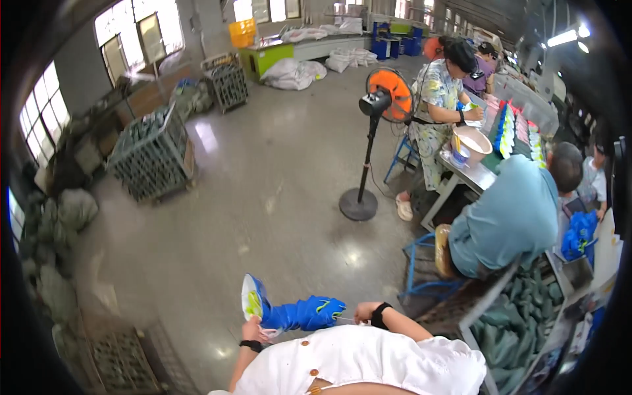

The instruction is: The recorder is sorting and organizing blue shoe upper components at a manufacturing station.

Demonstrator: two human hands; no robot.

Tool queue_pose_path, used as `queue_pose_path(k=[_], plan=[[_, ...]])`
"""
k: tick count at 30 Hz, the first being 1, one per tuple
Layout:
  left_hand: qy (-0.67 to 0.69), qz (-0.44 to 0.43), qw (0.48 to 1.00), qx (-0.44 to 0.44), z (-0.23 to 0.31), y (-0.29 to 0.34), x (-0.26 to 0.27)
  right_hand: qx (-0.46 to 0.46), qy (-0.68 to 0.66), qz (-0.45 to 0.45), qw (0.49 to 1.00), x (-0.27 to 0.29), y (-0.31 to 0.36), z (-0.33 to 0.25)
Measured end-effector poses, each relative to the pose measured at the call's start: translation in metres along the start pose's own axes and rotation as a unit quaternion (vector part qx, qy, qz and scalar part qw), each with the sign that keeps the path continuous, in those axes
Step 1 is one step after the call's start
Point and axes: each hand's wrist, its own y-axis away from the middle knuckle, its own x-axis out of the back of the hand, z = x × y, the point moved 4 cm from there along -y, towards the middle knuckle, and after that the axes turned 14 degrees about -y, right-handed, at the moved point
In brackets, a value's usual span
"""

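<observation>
In front of my white shirt hangs a long bundle of overlapping blue pieces (pixel 299 315), with lime-green edging and a white-lined opening at its left end. They look like stacked shoe uppers, though the exact kind is hard to tell. My left hand (pixel 253 329) is closed on the bundle's left end, just below the white lining. A thin pale string (pixel 343 319) runs from the right end of the bundle to my right hand (pixel 364 313), whose fingers are pinched on it. Dark bands circle both my wrists.
An orange-headed standing fan (pixel 361 204) is ahead. Close by on the right, a person in a blue-green top (pixel 507 217) sits on a blue-framed stool beside a crate of green pieces (pixel 513 322). Another person stands at a worktable (pixel 477 174). Crate carts (pixel 155 158) line the left.
</observation>
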Motion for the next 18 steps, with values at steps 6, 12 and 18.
queue_pose_path(k=[6, 12, 18], plan=[[0.026, -0.009, 0.999, -0.025, 0.137, -0.104, -0.001, 0.203, 0.05, 0.057, 0.976, 0.182, -0.129, -0.15], [0.212, 0.094, 0.972, 0.038, 0.261, -0.21, -0.014, 0.223, -0.119, 0.004, 0.967, 0.371, -0.181, -0.299], [-0.446, 0.209, 0.8, -0.343, 0.373, -0.461, -0.008, 0.197, 0.004, 0.012, 0.98, 0.496, -0.29, -0.354]])
